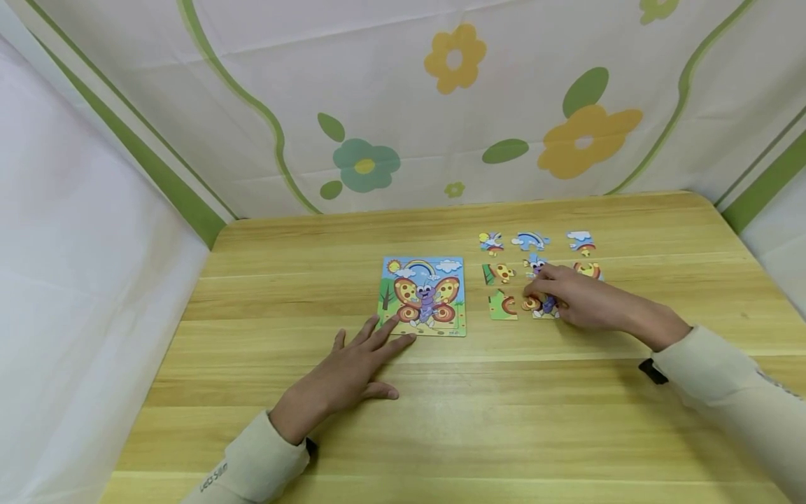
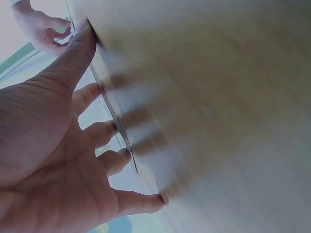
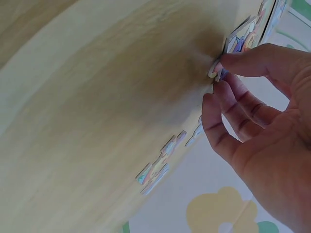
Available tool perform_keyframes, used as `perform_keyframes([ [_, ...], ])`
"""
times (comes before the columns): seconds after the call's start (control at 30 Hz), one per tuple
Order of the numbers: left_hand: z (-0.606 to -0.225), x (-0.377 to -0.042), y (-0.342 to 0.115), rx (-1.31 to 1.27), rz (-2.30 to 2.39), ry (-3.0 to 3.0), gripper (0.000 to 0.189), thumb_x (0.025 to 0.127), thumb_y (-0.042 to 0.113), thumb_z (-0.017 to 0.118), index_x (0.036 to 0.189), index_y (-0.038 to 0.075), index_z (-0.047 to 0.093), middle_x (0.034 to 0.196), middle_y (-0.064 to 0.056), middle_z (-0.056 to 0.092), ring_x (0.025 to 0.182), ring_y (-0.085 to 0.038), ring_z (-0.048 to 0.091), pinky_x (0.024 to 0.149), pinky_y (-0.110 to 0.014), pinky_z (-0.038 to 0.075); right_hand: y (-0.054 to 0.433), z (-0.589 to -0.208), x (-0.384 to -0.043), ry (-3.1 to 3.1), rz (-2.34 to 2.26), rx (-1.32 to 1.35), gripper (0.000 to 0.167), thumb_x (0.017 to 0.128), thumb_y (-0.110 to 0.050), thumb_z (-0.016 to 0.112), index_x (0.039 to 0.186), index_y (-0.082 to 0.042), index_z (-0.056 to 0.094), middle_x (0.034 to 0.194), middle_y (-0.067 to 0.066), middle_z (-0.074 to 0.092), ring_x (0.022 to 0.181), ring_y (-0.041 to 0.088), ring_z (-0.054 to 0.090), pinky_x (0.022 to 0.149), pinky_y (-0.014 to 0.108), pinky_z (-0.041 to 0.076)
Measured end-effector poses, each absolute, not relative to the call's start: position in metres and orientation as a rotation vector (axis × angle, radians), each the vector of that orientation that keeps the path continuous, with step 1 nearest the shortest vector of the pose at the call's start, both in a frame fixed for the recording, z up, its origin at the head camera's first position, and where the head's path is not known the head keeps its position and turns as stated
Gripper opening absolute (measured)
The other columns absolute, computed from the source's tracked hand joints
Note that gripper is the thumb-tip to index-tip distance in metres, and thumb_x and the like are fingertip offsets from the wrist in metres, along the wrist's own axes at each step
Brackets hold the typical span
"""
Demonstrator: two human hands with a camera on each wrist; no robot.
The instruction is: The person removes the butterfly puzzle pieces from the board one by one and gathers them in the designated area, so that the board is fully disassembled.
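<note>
A square butterfly picture board (image 1: 422, 271) lies flat on the wooden table. My left hand (image 1: 349, 371) has its fingers spread, and some fingertips rest on the board's lower edge. To the right of the board, cardboard puzzle pieces are laid out in rows. My right hand (image 1: 579, 297) pinches a puzzle piece (image 1: 545, 307) with purple and orange print in the lowest row, between thumb and fingers. In the right wrist view the piece's edge (image 3: 238, 42) shows by the thumb. The hand covers part of it and some of the table beside it.
Around my right hand lie a rainbow piece (image 1: 531, 239), a sun piece (image 1: 491, 241), a cloud piece (image 1: 581, 240), a yellow wing piece (image 1: 499, 273) and a green piece (image 1: 502, 306). A flowered white curtain (image 1: 403, 84) hangs behind the table (image 1: 283, 280).
</note>
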State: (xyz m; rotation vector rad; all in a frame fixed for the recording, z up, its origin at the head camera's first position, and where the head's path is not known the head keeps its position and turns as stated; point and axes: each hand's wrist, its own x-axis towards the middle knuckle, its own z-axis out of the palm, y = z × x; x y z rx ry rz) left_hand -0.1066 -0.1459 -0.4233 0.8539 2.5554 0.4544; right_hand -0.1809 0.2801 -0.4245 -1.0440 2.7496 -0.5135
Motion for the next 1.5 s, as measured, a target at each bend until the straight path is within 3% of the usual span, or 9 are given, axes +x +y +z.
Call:
perform_keyframes([
  [0.27,-0.4216,-0.1067,-0.1459,0.859,0.458,2.558,0.083,0.094,0.046,0.072,0.165,0.027,0.035,0.176,-0.012,0.018,0.161,-0.048,0.015,0.11,-0.087,0.021,0.2825,-0.4245,-0.1798,2.773,-0.502,-1.077,0.058,0.078,0.024,0.062,0.122,-0.013,0.073,0.119,0.007,0.066,0.117,0.035,0.063,0.094,0.054,0.054],
  [1.0,-0.4205,-0.1064,-0.1457,0.848,0.466,2.549,0.083,0.094,0.046,0.071,0.165,0.027,0.034,0.176,-0.012,0.016,0.161,-0.048,0.013,0.111,-0.086,0.02,0.2854,-0.4247,-0.1806,2.782,-0.481,-1.014,0.051,0.085,0.019,0.063,0.122,-0.015,0.074,0.12,0.005,0.068,0.117,0.031,0.064,0.091,0.05,0.055],
  [1.4,-0.4225,-0.1069,-0.1458,0.853,0.459,2.555,0.083,0.094,0.046,0.071,0.166,0.027,0.034,0.176,-0.011,0.016,0.161,-0.047,0.014,0.11,-0.087,0.021,0.2865,-0.4256,-0.1815,2.771,-0.495,-1.005,0.05,0.085,0.017,0.065,0.122,-0.015,0.074,0.123,0.007,0.067,0.12,0.034,0.064,0.092,0.053,0.056],
  [1.5,-0.422,-0.1068,-0.1458,0.85,0.454,2.559,0.083,0.093,0.046,0.071,0.165,0.027,0.035,0.176,-0.012,0.017,0.161,-0.048,0.015,0.11,-0.087,0.021,0.2856,-0.425,-0.1815,2.777,-0.506,-1.014,0.049,0.084,0.018,0.066,0.119,-0.015,0.074,0.12,0.005,0.067,0.114,0.03,0.064,0.09,0.05,0.055],
])
